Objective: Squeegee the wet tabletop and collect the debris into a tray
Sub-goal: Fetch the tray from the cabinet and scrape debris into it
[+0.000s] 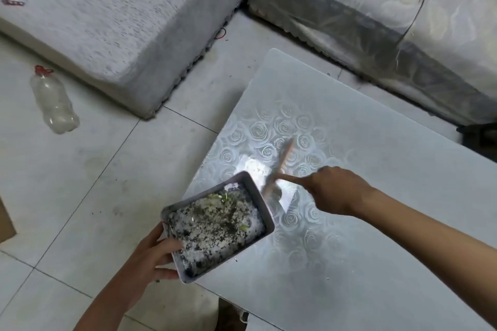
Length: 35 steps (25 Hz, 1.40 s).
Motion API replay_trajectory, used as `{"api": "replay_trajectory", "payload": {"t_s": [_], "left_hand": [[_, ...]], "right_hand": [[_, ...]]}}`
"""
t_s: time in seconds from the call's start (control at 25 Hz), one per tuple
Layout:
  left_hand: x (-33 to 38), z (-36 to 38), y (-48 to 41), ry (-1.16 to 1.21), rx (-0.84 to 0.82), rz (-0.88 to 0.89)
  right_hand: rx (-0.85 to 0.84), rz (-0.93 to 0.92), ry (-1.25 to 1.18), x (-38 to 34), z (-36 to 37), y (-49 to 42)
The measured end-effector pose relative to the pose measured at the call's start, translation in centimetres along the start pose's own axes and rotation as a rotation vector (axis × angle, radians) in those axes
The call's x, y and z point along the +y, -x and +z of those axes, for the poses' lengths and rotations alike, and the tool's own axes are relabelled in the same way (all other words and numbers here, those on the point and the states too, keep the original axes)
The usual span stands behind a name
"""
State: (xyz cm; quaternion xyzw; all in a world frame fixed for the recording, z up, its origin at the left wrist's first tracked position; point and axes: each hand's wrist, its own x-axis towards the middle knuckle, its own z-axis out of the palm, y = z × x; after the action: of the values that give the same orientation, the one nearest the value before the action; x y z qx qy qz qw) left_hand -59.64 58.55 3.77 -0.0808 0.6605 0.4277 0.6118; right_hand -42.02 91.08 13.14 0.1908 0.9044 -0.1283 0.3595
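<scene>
The squeegee (279, 166) shows as a thin tan bar smeared by motion blur. Its long axis runs from the far middle of the bench (376, 142) down toward the left edge, and its near end points at the tray (262, 203), stopping just beside the tray's short right wall. The right grip (333, 191), a bare hand, holds it from the right. 1 index finger lies straight out and meets the bar about midway, and the other fingers are curled. The part inside them is hidden, so the bar stands crosswise ahead of the fingers.

The tray is a shallow, pale lilac rectangle with rounded corners and upright walls. Its long axis crosses the bench's left edge, with the right end over the top and the left end out over the floor (80, 183). Inside lies the debris (215, 226), made of dark gritty crumbs, white wet residue and a few green scraps. The left grip (150, 258) clasps the tray's near left corner, thumb over the rim and fingers curled under the base.

The bench top is glossy pale grey, embossed with roses and round-cornered, with bright wet glare beside the bar. A clear plastic bottle (53, 105) with a red cap lies on the pale floor tiles. 2 sofa sections (121, 21) in white textured covers stand beyond the far edge.
</scene>
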Motion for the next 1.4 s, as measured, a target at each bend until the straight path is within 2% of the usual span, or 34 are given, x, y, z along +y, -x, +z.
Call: {"api": "replay_trajectory", "payload": {"t_s": [0.12,0.16,0.24,0.36,0.48,0.56,0.72,0.88,1.0,1.08,1.2,1.28,1.4], "left_hand": [[-1.5,-0.6,1.1,0.021,0.031,-0.028],[-2.1,-1.2,1.7,0.039,0.057,-0.031],[-3.3,-2.2,2.3,0.055,0.094,-0.033],[-4.4,-3.4,3.3,0.089,0.131,-0.037],[-4.4,-3.5,4.0,0.12,0.15,-0.035],[-4.0,-3.3,4.7,0.142,0.139,-0.018],[-4.2,-3.1,5.3,0.2,0.142,0.012],[-4.7,-2.8,5.8,0.22,0.144,0.039],[-4.7,-2.3,6.2,0.214,0.156,0.061],[-4.9,-2.2,6.5,0.215,0.167,0.071],[-5.6,-2.6,7.0,0.22,0.165,0.067],[-6.2,-3.2,7.2,0.209,0.168,0.075],[-6.9,-4.0,7.7,0.219,0.19,0.064]], "right_hand": [[0.195,-0.135,-0.044,-4.6,-2.8,-5.1],[0.205,-0.152,-0.048,-6.6,-3.2,-6.7],[0.168,-0.131,-0.027,-8.1,-2.4,-8.2],[0.077,-0.139,0.024,-6.5,1.0,-5.3],[-0.058,-0.023,0.064,-4.8,1.5,-2.0],[-0.019,0.031,0.086,-5.7,0.3,-2.2],[0.143,-0.112,0.022,-9.4,0.3,-4.3],[0.067,-0.09,-0.015,-7.5,4.2,-1.3],[-0.035,0.001,0.029,-4.8,4.9,2.4],[0.015,-0.007,0.033,-6.2,4.3,2.5],[0.122,-0.15,-0.094,-11.6,4.0,0.0],[0.093,-0.169,-0.083,-13.6,5.1,-1.2],[0.027,-0.109,-0.056,-10.9,7.7,1.8]]}}
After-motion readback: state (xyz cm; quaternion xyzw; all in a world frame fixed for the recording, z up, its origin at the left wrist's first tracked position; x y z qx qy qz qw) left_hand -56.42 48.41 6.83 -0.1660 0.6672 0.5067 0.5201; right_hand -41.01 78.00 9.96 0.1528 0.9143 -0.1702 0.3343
